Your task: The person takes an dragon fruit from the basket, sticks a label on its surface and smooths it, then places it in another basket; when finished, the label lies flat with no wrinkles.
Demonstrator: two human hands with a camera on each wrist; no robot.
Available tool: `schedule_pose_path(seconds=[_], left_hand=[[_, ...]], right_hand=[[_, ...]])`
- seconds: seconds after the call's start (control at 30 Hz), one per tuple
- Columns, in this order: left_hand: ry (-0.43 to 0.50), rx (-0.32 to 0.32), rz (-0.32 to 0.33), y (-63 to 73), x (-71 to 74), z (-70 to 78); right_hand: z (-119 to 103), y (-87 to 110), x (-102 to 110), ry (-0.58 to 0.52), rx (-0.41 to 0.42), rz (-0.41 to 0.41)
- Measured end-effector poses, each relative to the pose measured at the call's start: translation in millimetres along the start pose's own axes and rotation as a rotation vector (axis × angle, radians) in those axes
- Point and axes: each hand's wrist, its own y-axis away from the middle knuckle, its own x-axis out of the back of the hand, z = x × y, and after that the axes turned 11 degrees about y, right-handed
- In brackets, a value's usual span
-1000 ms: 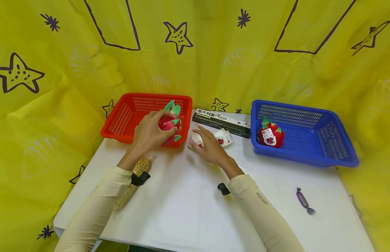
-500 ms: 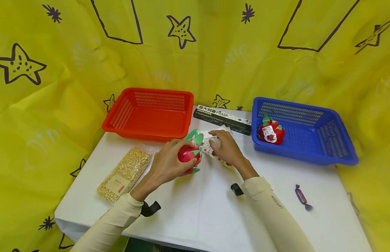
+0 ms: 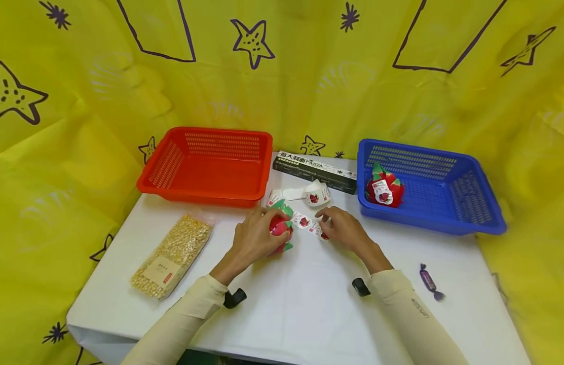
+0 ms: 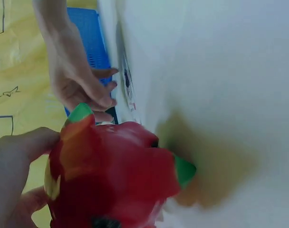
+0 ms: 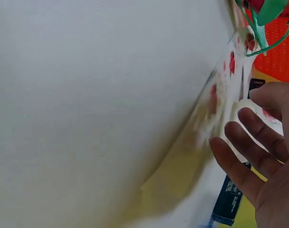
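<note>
My left hand (image 3: 251, 238) grips a red toy dragon fruit (image 3: 283, 232) with green tips, just above or on the white table. In the left wrist view the dragon fruit (image 4: 116, 175) fills the lower part, and its underside shows a shadow below. A strip of dragon fruit stickers (image 3: 303, 221) runs behind it, curling off a small roll (image 3: 317, 195). Over the strip's right end hovers my right hand (image 3: 347, 233), its fingers loosely bent. The right wrist view shows nothing between those fingers (image 5: 251, 152); whether any fingertip touches the strip is unclear.
A red basket (image 3: 204, 195) stands at the back left. The blue basket (image 3: 427, 223) at the right holds another dragon fruit (image 3: 385, 188). Between them lies a pasta box (image 3: 313, 172). A bag of yellow kernels (image 3: 172, 256) lies left, and a purple-wrapped candy (image 3: 429, 281) right.
The left hand has brought the dragon fruit out of the red basket, toward the right and nearer. The right hand has shifted right, and the sticker strip now lies stretched out from its roll.
</note>
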Motion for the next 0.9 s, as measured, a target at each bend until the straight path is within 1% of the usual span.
schedule_pose_path(seconds=[0.1,0.2,0.3,0.37,0.43,0.47,0.53,0.6,0.73,0.9], left_hand=[[-0.038,0.014,-0.032,-4.6,-0.3,1.6],[-0.042,0.009,-0.116,-7.4,3.7,1.4],[0.043,0.011,-0.245,-6.4,10.8,-3.6],[0.134,0.017,-0.328,-4.4,14.9,-9.2],[0.225,0.024,-0.387,-2.5,17.5,-14.6],[0.259,0.022,-0.403,-1.6,17.8,-16.9],[0.312,0.007,-0.414,-0.4,17.4,-20.1],[0.327,-0.012,-0.407,0.0,16.1,-21.5],[0.283,-0.062,-0.379,-0.3,11.5,-20.5],[0.247,-0.075,-0.306,-1.3,5.7,-18.1]], right_hand=[[1.3,0.8,-4.0,0.015,0.015,-0.034],[1.6,1.2,-7.9,0.071,0.031,-0.040],[2.5,1.8,-12.5,0.147,0.057,-0.034],[3.2,2.3,-15.2,0.185,0.066,-0.033],[3.9,2.6,-17.1,0.221,0.075,-0.026],[4.0,2.5,-17.7,0.236,0.076,-0.022],[4.4,2.3,-18.9,0.257,0.082,-0.011],[4.4,1.8,-19.7,0.270,0.088,0.008],[4.8,1.1,-21.1,0.280,0.099,0.050],[5.3,0.7,-21.5,0.269,0.115,0.105]])
